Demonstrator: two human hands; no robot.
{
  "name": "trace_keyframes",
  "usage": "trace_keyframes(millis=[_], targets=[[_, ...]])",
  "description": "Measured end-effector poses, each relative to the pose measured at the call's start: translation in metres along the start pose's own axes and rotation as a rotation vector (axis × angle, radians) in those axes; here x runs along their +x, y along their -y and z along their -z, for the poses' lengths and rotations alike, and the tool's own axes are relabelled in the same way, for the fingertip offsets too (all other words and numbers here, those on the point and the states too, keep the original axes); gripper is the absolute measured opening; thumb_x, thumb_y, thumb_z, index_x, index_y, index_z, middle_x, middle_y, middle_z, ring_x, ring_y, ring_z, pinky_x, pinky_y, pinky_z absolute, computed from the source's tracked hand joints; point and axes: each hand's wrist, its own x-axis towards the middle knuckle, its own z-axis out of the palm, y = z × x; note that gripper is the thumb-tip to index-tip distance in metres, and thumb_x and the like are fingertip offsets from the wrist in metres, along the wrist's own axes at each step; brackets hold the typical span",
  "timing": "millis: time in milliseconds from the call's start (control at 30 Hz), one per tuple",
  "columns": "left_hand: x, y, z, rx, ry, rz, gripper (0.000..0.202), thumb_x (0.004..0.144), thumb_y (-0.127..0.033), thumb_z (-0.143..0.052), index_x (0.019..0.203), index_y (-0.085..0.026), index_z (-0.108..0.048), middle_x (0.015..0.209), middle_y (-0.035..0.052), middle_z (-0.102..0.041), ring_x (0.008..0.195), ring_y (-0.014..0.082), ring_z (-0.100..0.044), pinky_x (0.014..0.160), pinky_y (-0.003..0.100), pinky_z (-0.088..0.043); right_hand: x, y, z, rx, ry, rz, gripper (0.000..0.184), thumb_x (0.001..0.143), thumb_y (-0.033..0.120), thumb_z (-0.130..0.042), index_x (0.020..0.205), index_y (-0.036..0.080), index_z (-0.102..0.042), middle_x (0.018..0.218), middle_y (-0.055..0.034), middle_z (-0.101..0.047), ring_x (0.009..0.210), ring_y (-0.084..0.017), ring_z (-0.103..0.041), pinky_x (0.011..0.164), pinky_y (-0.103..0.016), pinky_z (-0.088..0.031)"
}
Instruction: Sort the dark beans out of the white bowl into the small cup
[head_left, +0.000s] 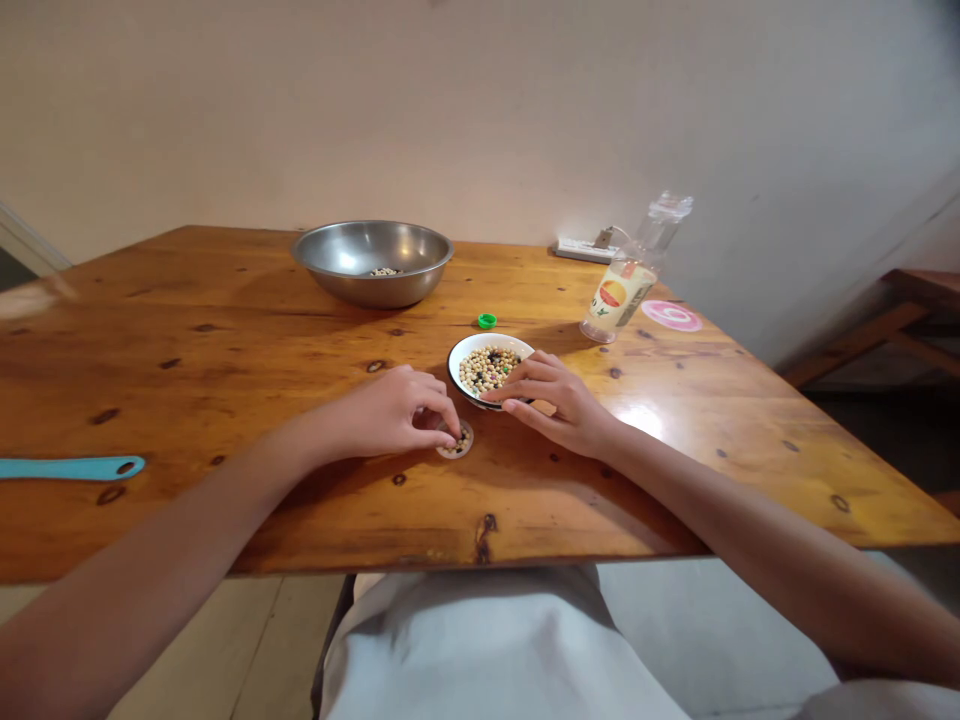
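A small white bowl (466,353) of mixed pale and dark beans sits near the middle of the wooden table (225,350). My right hand (551,400) rests against the bowl's near right rim, fingers partly curled and pointing left toward the beans. My left hand (394,412) is curled over a small round lid (459,443) holding a few dark beans, its thumb and fingertips pinched together just above the lid. Whether a bean is between those fingertips is too small to tell.
A steel mixing bowl (373,260) with a few beans stands at the back. A green bottle cap (487,321), a tilted plastic bottle (634,275), a pink sticker (672,315) and a power strip (585,249) lie at the right rear. A blue handle (71,467) lies at the left edge.
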Motion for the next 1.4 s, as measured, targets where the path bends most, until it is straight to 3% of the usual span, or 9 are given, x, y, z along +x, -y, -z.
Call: trace_keyframes(millis=[333, 767, 1167, 1400], targets=[[-0.002, -0.010, -0.001, 0.192, -0.040, -0.072, 0.010, 0.084, -0.028, -0.059, 0.084, -0.025, -0.069, 0.080, -0.0029, -0.067, 0.081, 0.0134, -0.058, 0.077, 0.029, -0.031, 0.000, -0.002, -0.001, -0.005, 0.003, 0.000, 0.022, 0.091, 0.027, -0.050, 0.101, 0.021, -0.069, 0.090, -0.0063, -0.065, 0.088, -0.019, -0.052, 0.080, -0.035, -0.039], [-0.001, -0.008, -0.003, 0.169, -0.050, -0.085, 0.013, 0.084, -0.031, -0.058, 0.090, -0.026, -0.068, 0.093, -0.0018, -0.071, 0.090, 0.0151, -0.061, 0.078, 0.028, -0.034, -0.001, -0.001, -0.001, -0.014, 0.009, -0.014, 0.023, 0.092, 0.028, -0.049, 0.101, 0.021, -0.069, 0.089, -0.0066, -0.065, 0.088, -0.019, -0.053, 0.080, -0.034, -0.038], [-0.006, -0.024, 0.003, 0.457, -0.053, -0.150, 0.017, 0.085, -0.020, -0.054, 0.092, -0.025, -0.069, 0.085, 0.0006, -0.072, 0.078, 0.0163, -0.061, 0.072, 0.030, -0.037, 0.000, -0.002, -0.002, -0.027, 0.013, -0.008, 0.024, 0.092, 0.029, -0.048, 0.100, 0.020, -0.069, 0.089, -0.0070, -0.065, 0.087, -0.019, -0.054, 0.079, -0.035, -0.038], [-0.005, -0.020, -0.001, 0.510, -0.083, -0.196, 0.016, 0.082, -0.015, -0.056, 0.090, -0.021, -0.068, 0.084, 0.0016, -0.072, 0.076, 0.0178, -0.060, 0.070, 0.031, -0.036, 0.000, -0.002, -0.003, -0.041, 0.014, -0.019, 0.024, 0.092, 0.029, -0.048, 0.098, 0.021, -0.069, 0.089, -0.0072, -0.066, 0.087, -0.020, -0.054, 0.078, -0.035, -0.038]])
